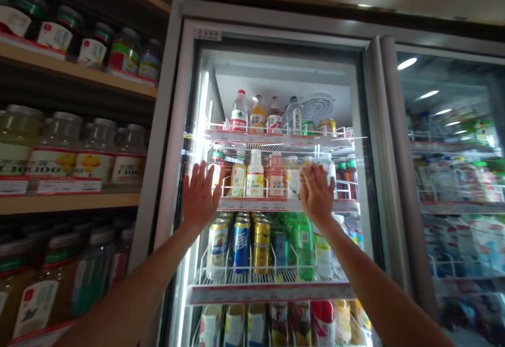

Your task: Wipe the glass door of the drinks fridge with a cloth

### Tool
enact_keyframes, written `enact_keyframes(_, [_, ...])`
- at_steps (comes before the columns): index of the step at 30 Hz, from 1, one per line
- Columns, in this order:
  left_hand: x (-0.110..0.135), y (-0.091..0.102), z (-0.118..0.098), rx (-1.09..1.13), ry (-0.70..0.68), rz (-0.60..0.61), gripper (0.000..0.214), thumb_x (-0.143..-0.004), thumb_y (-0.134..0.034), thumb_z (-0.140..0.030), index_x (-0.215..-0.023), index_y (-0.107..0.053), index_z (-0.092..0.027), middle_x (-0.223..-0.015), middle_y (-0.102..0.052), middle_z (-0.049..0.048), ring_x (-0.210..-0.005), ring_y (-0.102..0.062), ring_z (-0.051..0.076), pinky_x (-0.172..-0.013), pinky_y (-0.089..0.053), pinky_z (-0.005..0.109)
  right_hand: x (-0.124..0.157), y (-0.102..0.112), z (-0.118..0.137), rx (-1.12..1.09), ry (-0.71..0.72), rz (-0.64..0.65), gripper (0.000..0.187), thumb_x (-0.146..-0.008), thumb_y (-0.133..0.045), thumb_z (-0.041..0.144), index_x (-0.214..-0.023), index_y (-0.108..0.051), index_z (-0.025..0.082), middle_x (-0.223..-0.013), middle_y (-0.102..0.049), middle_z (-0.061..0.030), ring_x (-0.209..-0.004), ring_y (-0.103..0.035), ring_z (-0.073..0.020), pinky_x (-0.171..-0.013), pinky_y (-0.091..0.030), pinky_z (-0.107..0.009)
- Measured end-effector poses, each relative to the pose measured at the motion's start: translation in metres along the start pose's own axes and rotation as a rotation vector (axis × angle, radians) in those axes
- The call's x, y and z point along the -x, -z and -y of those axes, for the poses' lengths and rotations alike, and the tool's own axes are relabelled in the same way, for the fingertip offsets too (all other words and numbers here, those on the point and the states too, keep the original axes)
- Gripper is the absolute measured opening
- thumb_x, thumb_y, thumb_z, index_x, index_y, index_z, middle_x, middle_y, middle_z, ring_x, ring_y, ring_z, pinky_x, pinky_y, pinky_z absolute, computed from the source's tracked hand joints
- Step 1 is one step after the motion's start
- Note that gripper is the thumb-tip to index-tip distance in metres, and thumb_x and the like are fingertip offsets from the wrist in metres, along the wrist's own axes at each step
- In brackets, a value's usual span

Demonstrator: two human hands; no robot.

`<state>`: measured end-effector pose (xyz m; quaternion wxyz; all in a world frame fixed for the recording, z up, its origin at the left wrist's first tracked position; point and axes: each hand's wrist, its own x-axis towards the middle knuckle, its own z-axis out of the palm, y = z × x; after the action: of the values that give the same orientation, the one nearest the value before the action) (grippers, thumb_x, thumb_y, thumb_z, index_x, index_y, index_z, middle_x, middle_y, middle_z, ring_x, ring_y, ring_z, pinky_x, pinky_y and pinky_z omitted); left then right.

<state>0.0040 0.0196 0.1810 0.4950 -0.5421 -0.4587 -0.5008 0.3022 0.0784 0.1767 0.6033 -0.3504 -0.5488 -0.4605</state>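
Observation:
My left hand [199, 194] is raised in front of the left side of a lit drinks fridge, palm forward, fingers stretched up and apart, holding nothing. My right hand [317, 194] is raised at the same height further right, its fingers pointing up and slightly blurred, with nothing visible in it. Both hands are at the fridge's glass door [276, 81]; whether they touch it I cannot tell. Behind them, a fridge shelf [256, 206] carries juice bottles, including a white-capped bottle [254, 173]. Below stand a blue can [241, 244], a gold can [261, 246] and a green bottle [303, 244].
Open wooden shelves [79, 199] with several rows of bottles stand on the left. A grey vertical handle [398, 168] runs along the door's right side. Beyond it is a second glass-fronted fridge [457, 205]. The top fridge shelf [276, 139] holds several bottles.

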Motion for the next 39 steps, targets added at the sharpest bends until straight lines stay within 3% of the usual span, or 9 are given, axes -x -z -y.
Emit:
enact_keyframes(4, [0.005,-0.002,0.003,-0.020,-0.027,-0.021,0.052,-0.092,-0.032,-0.036,-0.139,-0.034,-0.016,-0.146,-0.031,0.0130,-0.138,-0.022,0.026,-0.111,-0.021,0.048,-0.014,-0.009,0.004,0.020,-0.247,-0.095,0.042,-0.089,-0.036,0.028,-0.128,-0.049,0.018,-0.137,-0.046,-0.0140,-0.131,-0.034,-0.0296,-0.103,-0.028,-0.055])
enact_keyframes(8, [0.004,-0.002,0.002,-0.026,-0.021,-0.022,0.052,-0.091,-0.033,-0.036,-0.139,-0.034,-0.016,-0.146,-0.031,0.0130,-0.138,-0.023,0.027,-0.110,-0.022,0.049,-0.002,-0.010,0.060,-0.053,0.122,0.040,0.041,-0.089,-0.040,0.026,-0.129,-0.048,0.023,-0.141,-0.043,-0.0078,-0.136,-0.028,-0.0239,-0.109,-0.023,-0.048])
enact_keyframes(11, [0.005,-0.001,0.003,-0.033,-0.029,-0.011,0.052,-0.091,-0.034,-0.035,-0.139,-0.033,-0.015,-0.147,-0.030,0.0134,-0.138,-0.023,0.027,-0.110,-0.022,0.049,-0.003,-0.007,0.067,-0.095,0.321,0.136,0.043,-0.089,-0.041,0.027,-0.131,-0.044,0.028,-0.142,-0.042,-0.0034,-0.137,-0.026,-0.0196,-0.112,-0.016,-0.046])
enact_keyframes(16, [0.010,-0.001,0.006,-0.047,-0.072,-0.026,0.052,-0.091,-0.036,-0.034,-0.140,-0.031,-0.017,-0.147,-0.031,0.0120,-0.139,-0.021,0.025,-0.111,-0.022,0.046,-0.041,-0.015,0.033,0.007,-0.146,0.038,0.046,-0.089,-0.036,0.029,-0.134,-0.042,0.020,-0.142,-0.040,-0.0119,-0.134,-0.031,-0.0282,-0.105,-0.024,-0.054])
enact_keyframes(18, [0.012,-0.002,0.006,-0.057,-0.079,-0.041,0.052,-0.091,-0.036,-0.033,-0.141,-0.030,-0.016,-0.146,-0.031,0.0121,-0.139,-0.021,0.025,-0.111,-0.021,0.046,-0.047,-0.019,0.043,0.012,-0.184,0.027,0.046,-0.090,-0.035,0.029,-0.133,-0.043,0.019,-0.142,-0.040,-0.0122,-0.133,-0.031,-0.0292,-0.104,-0.026,-0.054])
enact_keyframes(24, [0.013,0.002,0.008,-0.075,-0.092,-0.029,0.053,-0.092,-0.035,-0.033,-0.141,-0.028,-0.017,-0.147,-0.030,0.0120,-0.138,-0.022,0.025,-0.109,-0.024,0.046,-0.037,-0.022,0.085,-0.049,0.326,0.117,0.044,-0.090,-0.037,0.028,-0.134,-0.041,0.024,-0.143,-0.041,-0.0051,-0.137,-0.025,-0.0216,-0.111,-0.018,-0.047])
enact_keyframes(30, [0.016,0.010,0.026,-0.109,-0.250,0.022,0.053,-0.092,-0.034,-0.035,-0.141,-0.027,-0.017,-0.147,-0.031,0.0097,-0.138,-0.022,0.023,-0.109,-0.026,0.042,-0.073,-0.027,0.067,-0.005,-0.102,0.041,0.046,-0.090,-0.034,0.028,-0.134,-0.041,0.018,-0.143,-0.039,-0.0123,-0.134,-0.030,-0.0289,-0.105,-0.026,-0.055])
enact_keyframes(36, [0.030,0.018,0.035,-0.101,-0.257,0.098,0.054,-0.091,-0.034,-0.034,-0.143,-0.024,-0.020,-0.147,-0.030,0.0096,-0.138,-0.024,0.024,-0.110,-0.023,0.046,-0.046,-0.027,0.123,-0.080,0.291,0.165,0.046,-0.090,-0.036,0.028,-0.135,-0.040,0.021,-0.145,-0.038,-0.0045,-0.138,-0.023,-0.0230,-0.112,-0.016,-0.047])
enact_keyframes(39, [0.039,0.025,0.039,-0.126,-0.291,0.116,0.053,-0.091,-0.034,-0.033,-0.141,-0.028,-0.018,-0.145,-0.034,0.0106,-0.137,-0.027,0.024,-0.110,-0.022,0.047,-0.056,-0.028,0.136,-0.101,0.292,0.180,0.044,-0.091,-0.035,0.029,-0.135,-0.040,0.022,-0.145,-0.038,-0.0040,-0.137,-0.023,-0.0221,-0.112,-0.016,-0.049])
